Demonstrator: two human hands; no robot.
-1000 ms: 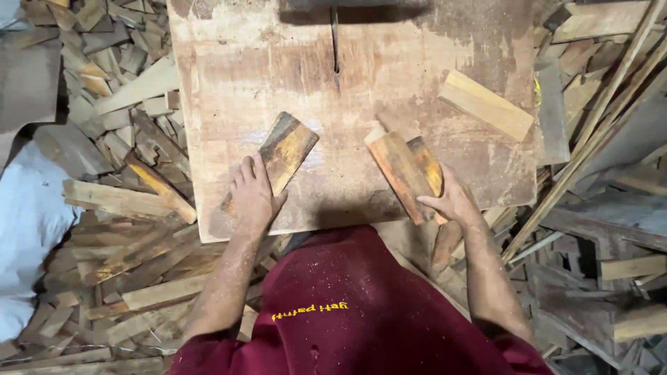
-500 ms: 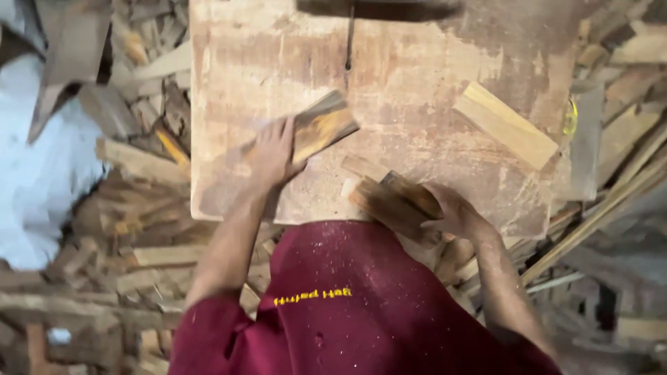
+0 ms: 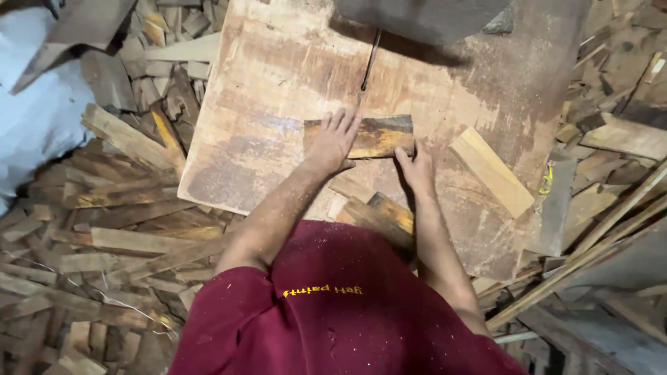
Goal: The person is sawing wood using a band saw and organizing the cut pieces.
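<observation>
A short dark wooden block (image 3: 381, 135) lies crosswise on the worn wooden saw table (image 3: 271, 83), just in front of the thin saw blade slot (image 3: 368, 59). My left hand (image 3: 331, 142) presses flat on the block's left end. My right hand (image 3: 417, 167) grips its right near corner with the fingertips. Two more dark wood pieces (image 3: 379, 215) lie on the table's near edge, between my arms. A pale wooden block (image 3: 492, 171) rests at an angle on the table to the right of my right hand.
Heaps of wood offcuts (image 3: 104, 229) cover the floor to the left and right (image 3: 611, 139) of the table. A white sack (image 3: 35, 118) sits at far left. A dark machine part (image 3: 424, 17) overhangs the table's far side. Long slats (image 3: 590, 257) lean at right.
My left hand slid the dark block toward the table's middle and turned it crosswise before the blade slot. My right hand let go of its wood pieces and came onto the block's right end.
</observation>
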